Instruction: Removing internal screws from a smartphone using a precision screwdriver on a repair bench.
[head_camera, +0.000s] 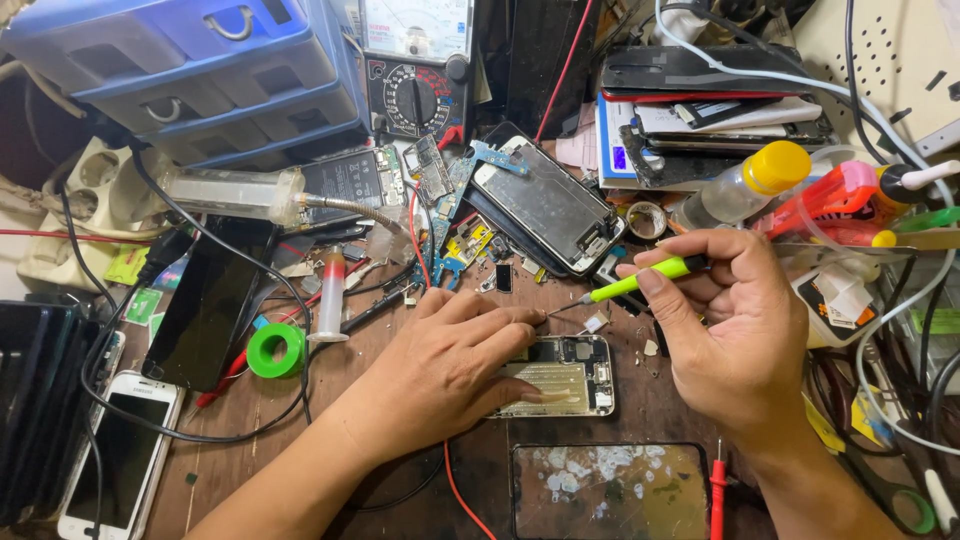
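My left hand (450, 365) lies flat on an opened phone body (575, 375) on the wooden bench, fingers pressing its left part. My right hand (735, 320) grips a thin screwdriver with a lime-green handle (640, 282); its metal tip points left and down, just above the phone's upper edge near my left fingertips. Small loose bits lie around the phone body.
A cracked screen panel (610, 490) lies in front, a dark phone frame (550, 205) behind. An analogue multimeter (415, 70), blue drawers (200, 70), green tape roll (275, 350), white phone (120, 450), clear bottle with yellow cap (750, 180), and cables crowd the bench.
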